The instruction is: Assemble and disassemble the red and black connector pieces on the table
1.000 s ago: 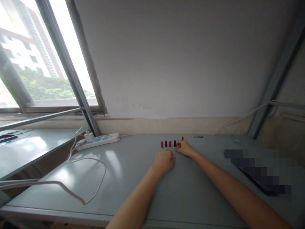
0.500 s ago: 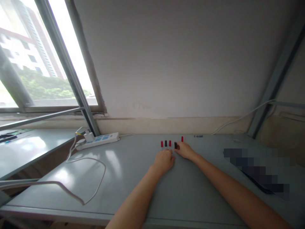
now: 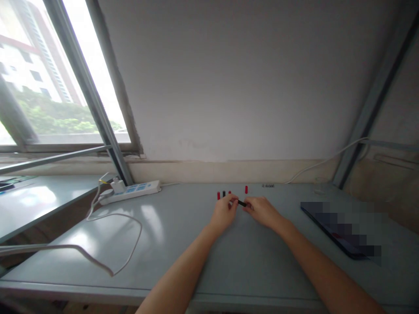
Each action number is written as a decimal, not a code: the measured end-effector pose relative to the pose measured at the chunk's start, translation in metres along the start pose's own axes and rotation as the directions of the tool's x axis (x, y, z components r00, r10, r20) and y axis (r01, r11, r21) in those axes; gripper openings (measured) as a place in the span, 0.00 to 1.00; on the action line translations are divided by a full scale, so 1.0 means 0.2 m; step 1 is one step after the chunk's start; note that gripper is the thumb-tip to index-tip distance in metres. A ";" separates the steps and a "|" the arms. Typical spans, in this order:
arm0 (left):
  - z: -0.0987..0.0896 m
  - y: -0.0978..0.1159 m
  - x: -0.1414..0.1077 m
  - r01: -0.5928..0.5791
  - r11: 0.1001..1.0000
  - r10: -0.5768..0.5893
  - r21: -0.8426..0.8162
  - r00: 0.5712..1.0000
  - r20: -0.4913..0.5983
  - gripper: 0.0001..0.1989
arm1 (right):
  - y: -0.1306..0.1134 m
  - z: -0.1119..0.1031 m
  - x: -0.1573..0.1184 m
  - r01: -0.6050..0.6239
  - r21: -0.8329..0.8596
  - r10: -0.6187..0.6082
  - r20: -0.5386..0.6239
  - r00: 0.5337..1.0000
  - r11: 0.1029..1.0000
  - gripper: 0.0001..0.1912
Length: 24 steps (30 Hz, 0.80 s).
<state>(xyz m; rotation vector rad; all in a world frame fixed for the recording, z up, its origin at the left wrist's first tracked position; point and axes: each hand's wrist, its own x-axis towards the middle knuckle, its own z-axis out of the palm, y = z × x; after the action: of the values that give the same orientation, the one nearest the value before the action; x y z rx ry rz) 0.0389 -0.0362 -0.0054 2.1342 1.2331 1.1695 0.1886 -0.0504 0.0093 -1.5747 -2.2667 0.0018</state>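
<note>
Holding a small black cylinder (image 3: 242, 203) slantwise between left grip (image 3: 224, 213) and right grip (image 3: 262, 210), both pinched closed on its ends, over the smooth grey counter (image 3: 170, 261), near a small upright red cylinder (image 3: 246, 189).

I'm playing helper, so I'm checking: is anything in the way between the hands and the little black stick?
No, nothing visible is. The left hand and right hand hold opposite ends of the black stick. A red piece stands farther back, not between them.
</note>
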 end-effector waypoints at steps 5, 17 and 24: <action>0.00 0.00 0.03 0.151 0.947 -0.167 -0.283 0.985 -0.033 0.11 | 0.04 0.01 -0.01 0.031 0.238 0.000 -0.127 0.992 0.971 0.11; -0.01 0.00 0.04 0.235 0.863 -0.268 -0.448 0.963 -0.010 0.11 | 0.04 0.06 0.00 0.042 0.378 0.033 -0.190 0.981 0.925 0.10; -0.01 0.00 0.04 0.276 0.813 -0.316 -0.513 0.949 0.010 0.10 | 0.05 0.08 0.00 0.059 0.369 0.033 -0.238 0.971 0.928 0.07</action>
<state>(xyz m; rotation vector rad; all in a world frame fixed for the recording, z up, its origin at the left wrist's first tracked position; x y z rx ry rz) 0.0395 -0.0305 -0.0002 1.4603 1.0832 1.2705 0.1927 -0.0439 -0.0079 -1.2829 -1.9482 0.2161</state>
